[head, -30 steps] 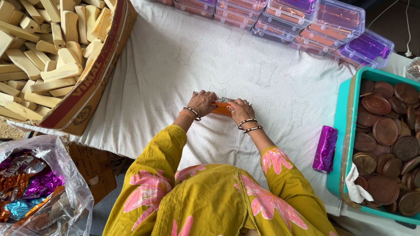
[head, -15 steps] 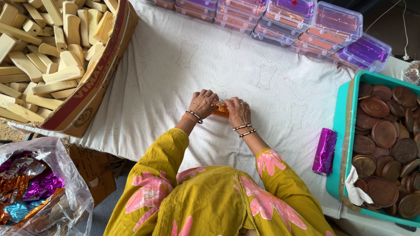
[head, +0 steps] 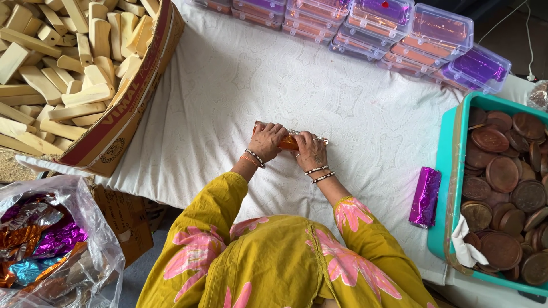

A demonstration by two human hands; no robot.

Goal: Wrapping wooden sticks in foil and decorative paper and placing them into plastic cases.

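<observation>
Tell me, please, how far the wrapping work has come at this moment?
Done: one purple wrapped bar lies on the white cloth. In hand: left hand and right hand press orange foil around a piece. Left: many bare cream blocks fill the cardboard box.

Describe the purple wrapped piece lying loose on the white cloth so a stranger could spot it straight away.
Start at the teal tray of brown discs on the right edge of the white cloth. Just left of the tray's near end lies the purple wrapped piece, a short foil-shiny bar lying alone. The orange wrapped piece sits between both hands; the other purple items are in lidded clear boxes at the far edge.
</observation>
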